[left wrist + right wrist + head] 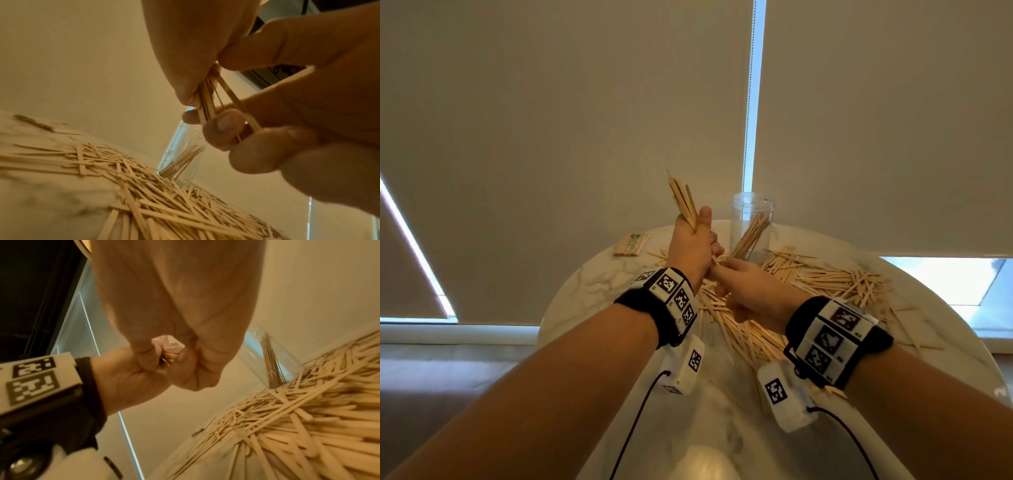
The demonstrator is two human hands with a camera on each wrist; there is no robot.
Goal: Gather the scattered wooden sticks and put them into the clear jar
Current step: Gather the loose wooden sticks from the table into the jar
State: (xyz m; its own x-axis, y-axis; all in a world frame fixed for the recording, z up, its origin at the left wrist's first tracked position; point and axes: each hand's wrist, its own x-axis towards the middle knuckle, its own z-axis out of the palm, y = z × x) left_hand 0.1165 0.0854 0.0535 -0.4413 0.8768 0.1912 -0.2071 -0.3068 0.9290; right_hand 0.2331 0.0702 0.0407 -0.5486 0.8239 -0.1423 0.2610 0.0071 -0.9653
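While the bundle of sticks (683,202) stands upright in the left hand (693,248), fist curled tight round it, it should be squared off before tipping into the jar (751,226) just beyond; the right hand (748,291) pinches the bundle's lower ends; many sticks lie across the worktop (571,301).

We can read no words, brands or numbers anywhere. The wrist bands (674,298) carry only black-and-white square code patterns, and the green print on the small packet (631,244) is too blurred to read.
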